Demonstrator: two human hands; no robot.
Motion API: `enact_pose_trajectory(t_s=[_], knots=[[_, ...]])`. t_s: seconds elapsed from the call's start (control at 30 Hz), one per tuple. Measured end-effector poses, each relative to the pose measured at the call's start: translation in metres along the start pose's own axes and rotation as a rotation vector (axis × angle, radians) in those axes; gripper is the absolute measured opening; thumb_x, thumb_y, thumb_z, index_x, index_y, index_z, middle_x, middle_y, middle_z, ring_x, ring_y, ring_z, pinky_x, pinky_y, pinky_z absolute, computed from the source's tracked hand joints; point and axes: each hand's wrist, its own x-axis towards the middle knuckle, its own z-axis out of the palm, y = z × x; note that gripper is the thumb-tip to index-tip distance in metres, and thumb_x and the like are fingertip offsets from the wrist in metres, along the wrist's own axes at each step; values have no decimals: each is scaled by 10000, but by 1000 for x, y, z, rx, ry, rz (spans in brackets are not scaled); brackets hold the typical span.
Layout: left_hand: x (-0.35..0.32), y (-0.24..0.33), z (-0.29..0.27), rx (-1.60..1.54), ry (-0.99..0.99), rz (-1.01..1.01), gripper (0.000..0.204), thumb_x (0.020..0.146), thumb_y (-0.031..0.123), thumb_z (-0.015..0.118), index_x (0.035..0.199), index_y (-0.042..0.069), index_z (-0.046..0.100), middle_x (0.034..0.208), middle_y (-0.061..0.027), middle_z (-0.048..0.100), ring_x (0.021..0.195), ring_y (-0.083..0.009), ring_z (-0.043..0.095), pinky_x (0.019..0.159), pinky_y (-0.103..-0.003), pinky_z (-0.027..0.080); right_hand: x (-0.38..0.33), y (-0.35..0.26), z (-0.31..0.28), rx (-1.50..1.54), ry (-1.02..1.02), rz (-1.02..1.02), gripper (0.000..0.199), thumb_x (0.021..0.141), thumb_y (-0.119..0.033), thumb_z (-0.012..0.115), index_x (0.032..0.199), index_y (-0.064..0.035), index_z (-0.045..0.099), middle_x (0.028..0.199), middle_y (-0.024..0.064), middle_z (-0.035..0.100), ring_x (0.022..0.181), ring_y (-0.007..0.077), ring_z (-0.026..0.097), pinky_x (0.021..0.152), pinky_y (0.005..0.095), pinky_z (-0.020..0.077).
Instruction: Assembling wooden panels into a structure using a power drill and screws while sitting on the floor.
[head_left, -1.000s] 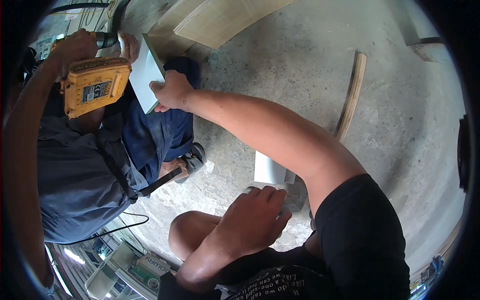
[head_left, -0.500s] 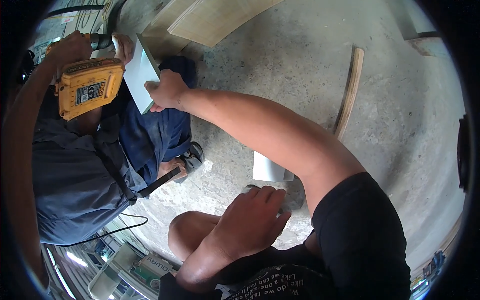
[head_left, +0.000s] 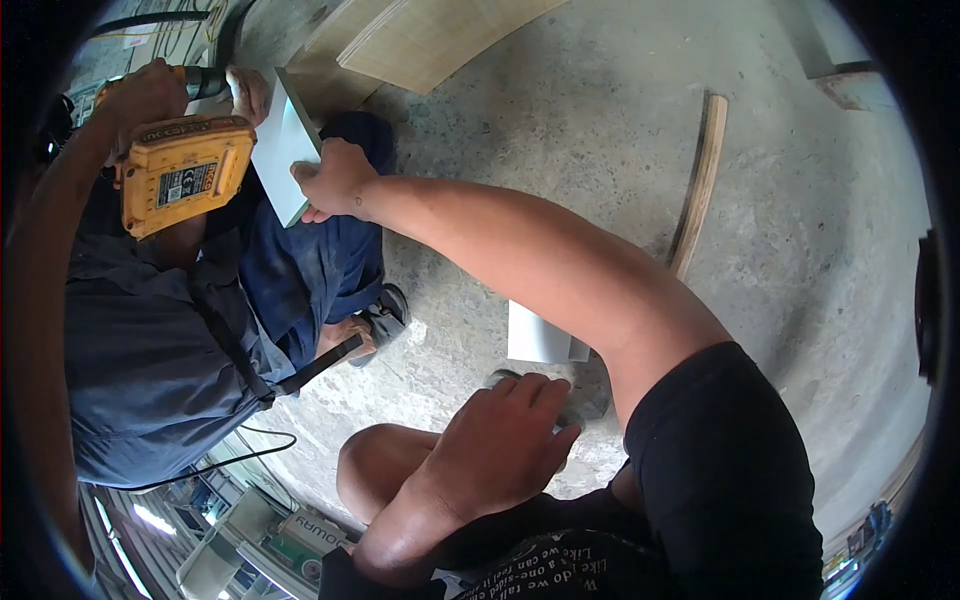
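Observation:
My right arm reaches across to the left, and my right hand [head_left: 338, 180] pinches the near end of a white board [head_left: 282, 150] with a green-grey edge. A co-worker holds a cordless drill with a yellow battery pack [head_left: 188, 172] against the board's far part. The co-worker's other hand [head_left: 247, 95] is at that end, beside the drill's chuck; the bit's tip is hidden. Low in the middle, my left hand [head_left: 505, 440] hangs loosely over my bent knee [head_left: 375, 465]. Its fingers are slightly curled, with the thumb apart, and I see nothing held in it.
The co-worker, in dark blue-grey clothes [head_left: 150, 360], sits close on my left. Pale wooden sheets [head_left: 430, 45] lie at the far side. On the concrete floor [head_left: 570, 130] are a narrow wood strip [head_left: 702, 185] and a white piece [head_left: 535, 335], partly behind my arm.
The drill and its battery pack have shifted slightly to the right. My hands and the board stay almost where they were.

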Motion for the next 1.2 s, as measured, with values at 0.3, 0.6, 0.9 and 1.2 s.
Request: enact_pose_trajectory(t_s=[0.3, 0.6, 0.9, 1.2], knots=[[3, 0, -1, -12, -12, 8, 364, 972, 285, 647, 1157, -20, 571, 1030, -184, 636, 954, -350, 655, 808, -437, 540, 4, 1, -1, -11, 4, 15, 442, 1019, -200, 614, 1184, 204, 544, 995, 288, 731, 703, 281, 778, 577, 324, 660], [3, 1, -4, -7, -36, -10, 367, 966, 281, 655, 1155, -23, 573, 1024, -180, 635, 952, -349, 656, 804, -434, 544, 4, -1, -1, -18, 16, 24, 439, 1017, -202, 617, 1171, 204, 550, 969, 275, 738, 693, 274, 777, 579, 326, 659], [5, 2, -4, -9, -35, -11, 361, 965, 284, 659, 1153, -15, 584, 1052, -184, 634, 965, -349, 658, 812, -431, 544, 3, -1, -2, -12, 19, 7, 443, 1023, -211, 611, 1183, 196, 541, 969, 270, 740, 699, 272, 778, 587, 327, 659], [5, 0, -5, -21, -63, 0, 356, 971, 283, 653, 1148, -17, 581, 1061, -187, 624, 991, -352, 644, 841, -433, 537, 4, 1, -2, -19, 12, 2, 437, 1027, -215, 604, 1177, 192, 551, 946, 262, 741, 690, 266, 777, 581, 324, 655]])
